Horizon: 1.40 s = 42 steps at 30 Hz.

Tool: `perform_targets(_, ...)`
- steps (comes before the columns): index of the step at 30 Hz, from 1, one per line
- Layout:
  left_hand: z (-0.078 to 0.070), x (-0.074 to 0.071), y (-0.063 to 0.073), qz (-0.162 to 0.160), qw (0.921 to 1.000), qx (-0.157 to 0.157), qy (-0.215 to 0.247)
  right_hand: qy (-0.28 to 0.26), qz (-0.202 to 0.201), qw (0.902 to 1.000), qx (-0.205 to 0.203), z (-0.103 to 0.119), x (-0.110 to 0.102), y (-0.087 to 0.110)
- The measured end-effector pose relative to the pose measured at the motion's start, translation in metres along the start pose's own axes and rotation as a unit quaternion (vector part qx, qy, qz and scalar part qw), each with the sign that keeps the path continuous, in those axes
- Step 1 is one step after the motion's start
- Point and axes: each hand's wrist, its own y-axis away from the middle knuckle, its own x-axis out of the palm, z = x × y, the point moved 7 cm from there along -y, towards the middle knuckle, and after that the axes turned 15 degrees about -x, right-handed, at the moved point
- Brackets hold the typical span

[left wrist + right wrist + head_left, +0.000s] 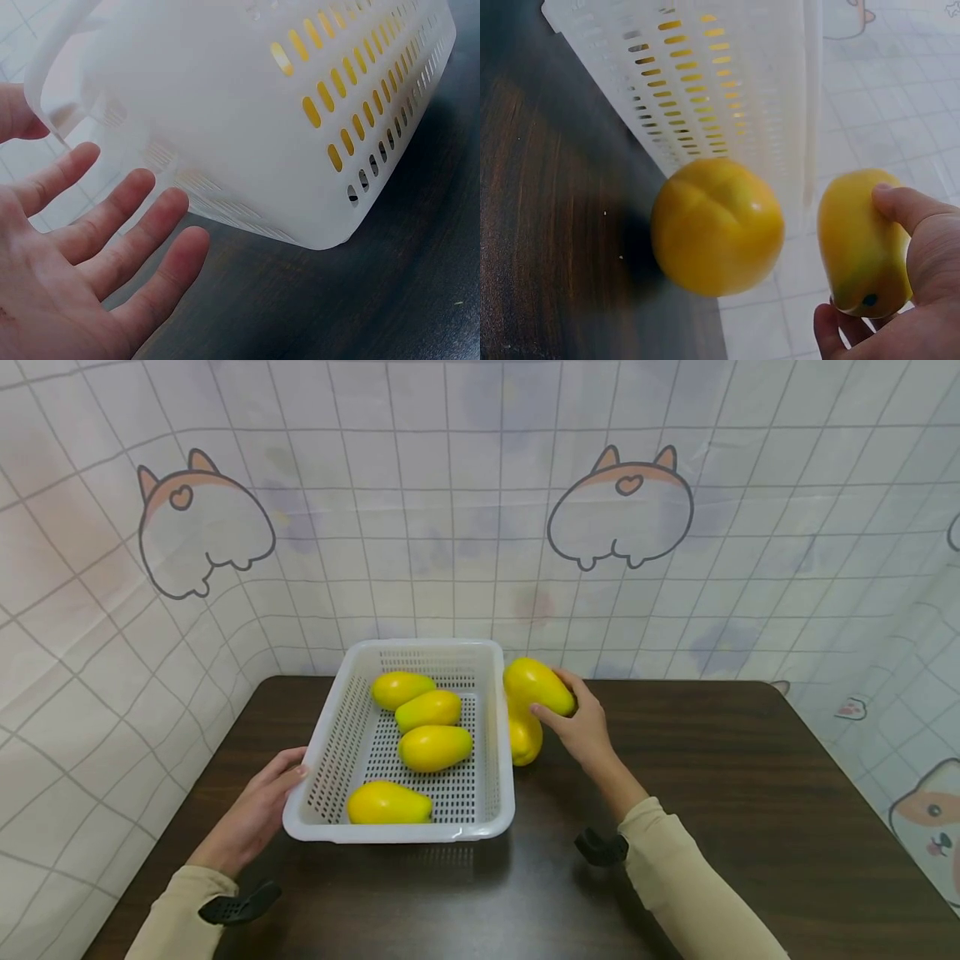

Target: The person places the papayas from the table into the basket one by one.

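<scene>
My right hand (pixel 587 727) grips a yellow papaya (pixel 537 685) between thumb and fingers, just outside the basket's right wall. Below it, a second papaya (pixel 524 739) rests on the table against that side; its lobed end (pixel 717 225) faces the right wrist camera. At the white perforated basket (pixel 401 833), my left hand (pixel 258 810) touches the left rim. The left wrist view shows its fingers (pixel 142 240) extended and spread outside the wall, with the thumb at the rim. Inside the basket lie several papayas (pixel 435 748), three grouped together and another (pixel 388 803) near the front.
The dark wooden table (pixel 735 802) extends right of the basket and in front of it. A white gridded sheet (pixel 465 527) with cartoon dog prints hangs behind the table and at both sides. Black straps (pixel 600 847) sit at both wrists.
</scene>
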Motion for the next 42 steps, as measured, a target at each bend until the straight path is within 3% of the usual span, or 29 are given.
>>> perform_targets(17,0.0,0.001,0.0,0.001,1.0,-0.002,0.0,-0.015,0.036,0.9991,-0.018,0.02,0.01,0.002)
perform_targets(26,0.001,0.001,-0.001,0.006,1.0,0.0,0.002,-0.019,0.071,0.996,-0.05,0.03,0.016,0.001)
perform_targets(42,0.004,-0.001,-0.004,0.011,0.9998,0.0,0.018,-0.044,0.074,0.9943,-0.063,0.048,0.022,0.005)
